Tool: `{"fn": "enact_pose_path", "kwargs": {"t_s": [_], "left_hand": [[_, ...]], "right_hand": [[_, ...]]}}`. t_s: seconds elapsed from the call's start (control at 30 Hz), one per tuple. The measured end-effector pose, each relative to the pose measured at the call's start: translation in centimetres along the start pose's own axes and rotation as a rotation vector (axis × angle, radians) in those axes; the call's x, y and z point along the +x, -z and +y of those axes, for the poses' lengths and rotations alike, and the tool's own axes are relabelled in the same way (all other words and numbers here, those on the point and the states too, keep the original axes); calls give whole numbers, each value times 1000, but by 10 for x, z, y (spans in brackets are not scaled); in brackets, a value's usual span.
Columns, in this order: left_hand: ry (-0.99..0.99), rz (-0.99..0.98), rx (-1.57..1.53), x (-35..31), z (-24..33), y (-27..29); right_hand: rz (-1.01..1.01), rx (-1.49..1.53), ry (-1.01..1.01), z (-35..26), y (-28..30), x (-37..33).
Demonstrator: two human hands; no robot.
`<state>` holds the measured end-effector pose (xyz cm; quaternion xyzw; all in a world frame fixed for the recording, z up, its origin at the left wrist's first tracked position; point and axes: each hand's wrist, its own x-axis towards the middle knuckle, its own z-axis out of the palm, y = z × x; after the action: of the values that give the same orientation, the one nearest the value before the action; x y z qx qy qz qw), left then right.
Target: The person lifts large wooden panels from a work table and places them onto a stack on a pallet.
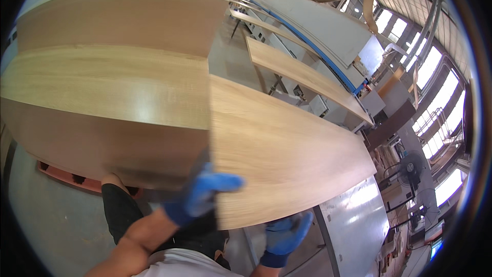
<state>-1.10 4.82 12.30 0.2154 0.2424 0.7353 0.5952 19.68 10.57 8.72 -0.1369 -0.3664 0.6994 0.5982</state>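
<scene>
A long board with pale wood grain lies slanted in front of me, from my body toward the right. My left hand, in a blue glove and blurred, grips its left end with the thumb over the top face; the other fingers are mostly hidden. Under its near edge is my right hand, also gloved in blue, palm against the board and thumb sticking out to the side. Its remaining fingers are covered by the board. A tall stepped stack of boards rises just left of the held one.
The stack rests on a red pallet. A metal-topped table stands at the right. Beyond, another wood-grain board lies across a machine with a blue rail. A black fan is at the far right.
</scene>
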Motion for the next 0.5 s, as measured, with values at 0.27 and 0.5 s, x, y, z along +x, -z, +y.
{"fn": "enact_pose_path", "kwargs": {"t_s": [0.27,0.5], "left_hand": [[-1238,979,1072,-218,145,195],[-1425,894,525,-339,206,291]], "right_hand": [[341,122,8,-68,149,102],[319,-310,109,45,0,34]]}}
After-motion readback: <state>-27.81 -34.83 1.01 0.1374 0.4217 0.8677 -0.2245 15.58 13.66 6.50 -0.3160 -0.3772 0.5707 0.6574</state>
